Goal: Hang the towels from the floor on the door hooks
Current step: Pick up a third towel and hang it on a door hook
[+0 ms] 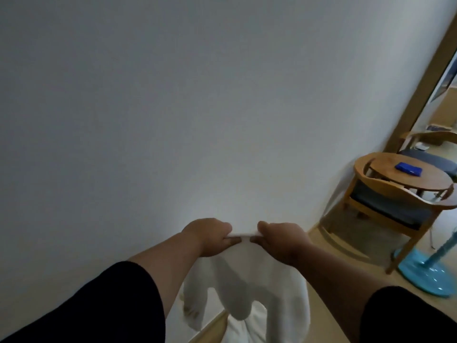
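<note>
Both hands, left (210, 237) and right (279, 240), pinch the top edge of a white towel (243, 288) close together, its folds hanging down toward the pale floor (329, 308). Beyond stands a plain white wall (173, 107). Far right, a wooden chair (393, 201) sits by a round table (408, 179) and blue fan base (420, 273).

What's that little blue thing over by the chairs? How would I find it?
Look to the right end of the big white wall, where a round wooden table stands between two wooden chairs. The small blue thing lies flat on the tabletop. It is dark blue, unlike the pale turquoise stand on the floor.
</note>
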